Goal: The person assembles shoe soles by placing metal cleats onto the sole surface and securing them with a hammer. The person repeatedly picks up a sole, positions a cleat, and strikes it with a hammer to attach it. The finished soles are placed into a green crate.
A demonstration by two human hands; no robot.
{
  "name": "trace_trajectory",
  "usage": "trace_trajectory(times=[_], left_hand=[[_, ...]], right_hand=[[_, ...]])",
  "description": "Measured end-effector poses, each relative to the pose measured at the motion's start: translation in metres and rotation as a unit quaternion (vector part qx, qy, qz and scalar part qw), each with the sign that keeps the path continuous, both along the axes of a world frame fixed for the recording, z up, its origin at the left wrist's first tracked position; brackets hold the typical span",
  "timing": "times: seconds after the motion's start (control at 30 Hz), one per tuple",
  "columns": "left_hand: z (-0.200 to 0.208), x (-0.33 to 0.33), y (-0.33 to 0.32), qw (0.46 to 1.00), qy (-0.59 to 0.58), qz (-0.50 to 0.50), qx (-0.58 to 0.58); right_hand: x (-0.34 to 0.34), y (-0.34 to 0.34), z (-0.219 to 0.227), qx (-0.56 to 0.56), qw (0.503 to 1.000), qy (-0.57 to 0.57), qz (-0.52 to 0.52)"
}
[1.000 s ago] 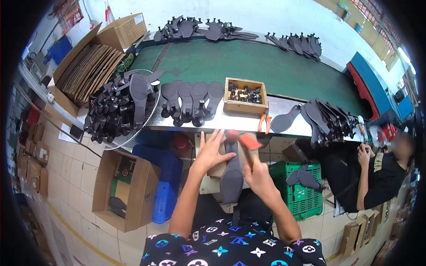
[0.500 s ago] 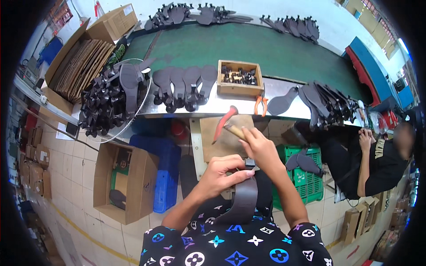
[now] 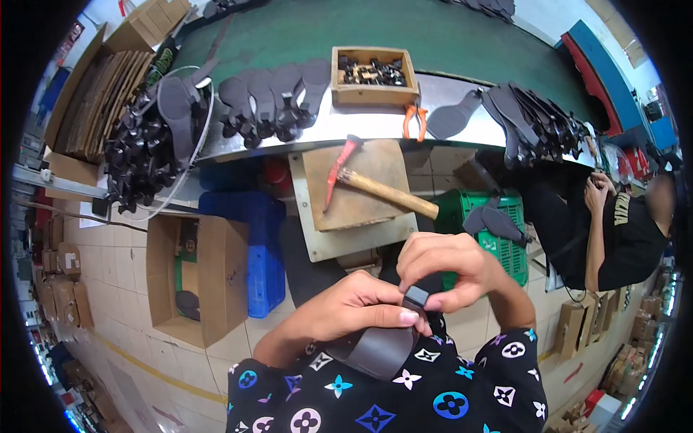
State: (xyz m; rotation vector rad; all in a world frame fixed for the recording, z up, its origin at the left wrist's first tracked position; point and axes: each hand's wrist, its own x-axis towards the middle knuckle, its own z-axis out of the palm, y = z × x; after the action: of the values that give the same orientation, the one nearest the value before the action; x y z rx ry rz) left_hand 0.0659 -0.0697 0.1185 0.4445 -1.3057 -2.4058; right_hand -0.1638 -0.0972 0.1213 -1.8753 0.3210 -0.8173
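Note:
My left hand (image 3: 350, 309) is closed around a dark grey high-heel shoe sole (image 3: 384, 353), which lies close against my patterned shirt. The heel points up, and its small square end (image 3: 416, 296) shows between my hands. My right hand (image 3: 462, 265) pinches at this heel end with bent fingers; whether a separate piece is between them is hidden. Just beyond my hands, a hammer (image 3: 390, 193) with a red head and wooden handle rests on a worn square board (image 3: 375, 155).
Several heeled soles (image 3: 271, 97) line the metal bench edge. Near them are a wooden box (image 3: 372, 94) of small black parts and orange-handled pliers (image 3: 415, 121). A wire basket (image 3: 209, 123) of heels stands left. Green crate (image 3: 514, 238) and co-worker (image 3: 613, 238) are right.
My right hand has let go of the hammer, leaving it on the board, and has moved to the heel. The view has tilted downward, and the sole has turned in my left hand.

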Motion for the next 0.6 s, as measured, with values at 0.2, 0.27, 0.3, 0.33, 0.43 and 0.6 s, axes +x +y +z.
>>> trace_trajectory(times=[0.2, 0.27, 0.3, 0.33, 0.43, 0.6], left_hand=[[-0.006, -0.015, -0.002, 0.985, 0.076, -0.134, -0.078], [-0.006, -0.018, -0.001, 0.981, 0.076, -0.160, -0.081], [-0.005, -0.021, -0.001, 0.979, 0.085, -0.165, -0.079], [-0.003, -0.022, -0.001, 0.978, 0.094, -0.169, -0.077], [-0.009, -0.025, -0.002, 0.978, 0.095, -0.161, -0.095], [-0.012, -0.030, 0.000, 0.976, 0.107, -0.163, -0.101]], right_hand=[[-0.004, 0.003, 0.032, -0.098, 0.987, 0.029, 0.122], [-0.006, 0.007, 0.045, -0.152, 0.977, 0.067, 0.135], [-0.005, 0.010, 0.047, -0.163, 0.976, 0.063, 0.128], [-0.006, 0.011, 0.050, -0.169, 0.975, 0.071, 0.125], [-0.010, 0.014, 0.050, -0.188, 0.972, 0.087, 0.111], [-0.017, 0.025, 0.040, -0.182, 0.978, 0.070, 0.079]])
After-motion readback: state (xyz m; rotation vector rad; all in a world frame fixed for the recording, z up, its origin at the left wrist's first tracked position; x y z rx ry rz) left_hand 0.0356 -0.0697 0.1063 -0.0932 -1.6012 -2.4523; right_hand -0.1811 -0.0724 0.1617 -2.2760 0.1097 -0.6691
